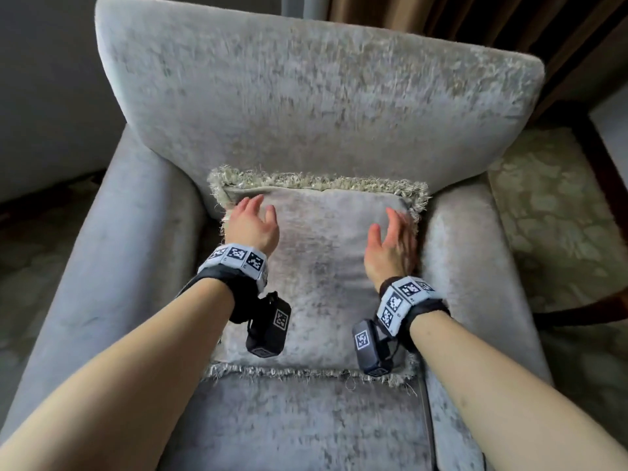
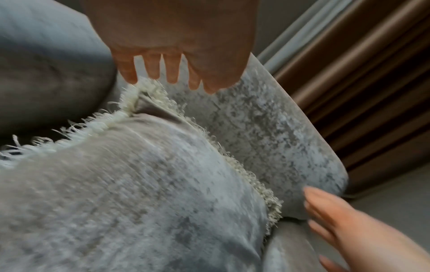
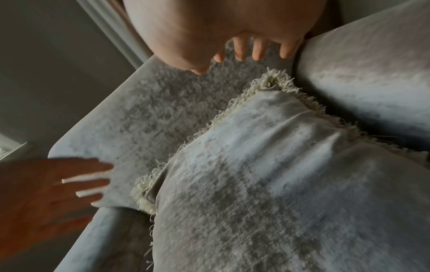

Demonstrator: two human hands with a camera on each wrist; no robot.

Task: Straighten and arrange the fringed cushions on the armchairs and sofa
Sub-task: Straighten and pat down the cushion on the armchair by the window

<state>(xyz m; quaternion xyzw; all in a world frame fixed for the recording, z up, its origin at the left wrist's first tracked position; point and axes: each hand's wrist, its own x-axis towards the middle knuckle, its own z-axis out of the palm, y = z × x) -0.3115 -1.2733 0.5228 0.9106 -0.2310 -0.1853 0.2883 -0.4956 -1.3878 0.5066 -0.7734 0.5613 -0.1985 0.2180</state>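
A grey velvet cushion with a pale fringe leans against the back of a grey armchair, its lower edge on the seat. My left hand hovers over the cushion's upper left corner with fingers spread and straight. My right hand is raised beside the upper right corner, fingers straight, and is motion-blurred. Neither hand holds anything. In the left wrist view the left hand sits just above the fringed corner. In the right wrist view the right hand floats above the cushion.
The armchair's padded arms close in the cushion on both sides. Brown curtains hang behind the chair. A patterned seat with a dark wooden frame stands to the right. Patterned carpet lies on the left.
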